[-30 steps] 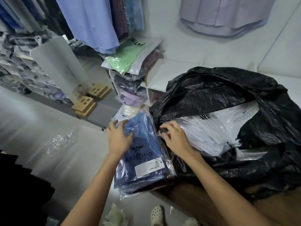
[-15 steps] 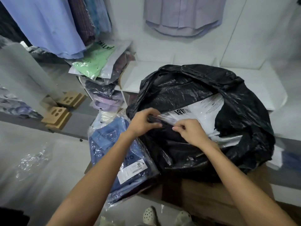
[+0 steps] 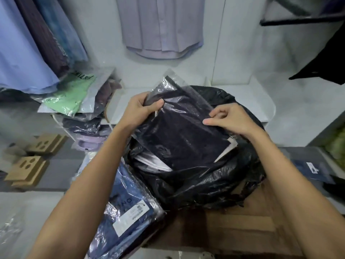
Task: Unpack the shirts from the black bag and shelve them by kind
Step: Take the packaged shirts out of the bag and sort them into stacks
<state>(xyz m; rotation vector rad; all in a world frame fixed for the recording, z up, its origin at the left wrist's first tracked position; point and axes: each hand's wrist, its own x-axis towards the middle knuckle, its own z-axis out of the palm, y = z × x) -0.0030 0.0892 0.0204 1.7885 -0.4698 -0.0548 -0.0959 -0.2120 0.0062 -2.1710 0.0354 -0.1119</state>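
Two hands (image 3: 141, 109) (image 3: 229, 118) now gripping dark packaged shirt (image 3: 183, 139), lifted from black bag (image 3: 205, 184) beneath fingers; shelving next.

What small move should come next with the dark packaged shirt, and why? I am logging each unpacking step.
Probably lift the dark shirt in its clear plastic sleeve up and clear of the crumpled black plastic bag. The left hand grips its upper corner and the right hand pinches its right edge, but its lower end sits inside the bag's mouth.
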